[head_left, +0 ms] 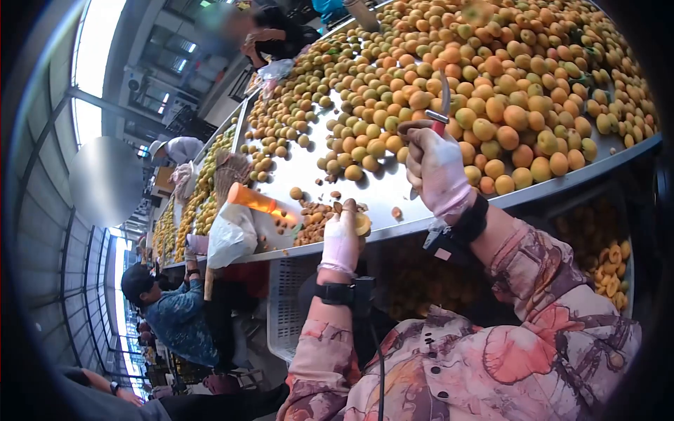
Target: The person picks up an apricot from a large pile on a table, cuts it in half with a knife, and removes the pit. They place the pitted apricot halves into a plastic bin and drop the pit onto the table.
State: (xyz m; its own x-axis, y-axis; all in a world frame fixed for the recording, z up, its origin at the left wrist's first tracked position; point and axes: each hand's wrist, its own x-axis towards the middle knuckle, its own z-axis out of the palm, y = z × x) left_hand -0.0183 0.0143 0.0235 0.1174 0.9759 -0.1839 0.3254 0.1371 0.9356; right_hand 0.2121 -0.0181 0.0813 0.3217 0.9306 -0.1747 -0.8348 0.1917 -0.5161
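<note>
My right hand, in a pale fingerless glove or wrap, is closed around the red handle of a small curved knife. The blade points up, above the edge of the heaped apricots. Lower and to the left, my left hand is wrapped the same way and closed on a cut apricot, whose yellow inner side shows. A pile of brown apricot pits lies right beside that hand. One loose pit rests on the metal table between my hands.
An orange cylinder and a white plastic bag lie to the left. Below the table edge stand a white crate and a container of apricot halves. Co-workers are along the left and far sides.
</note>
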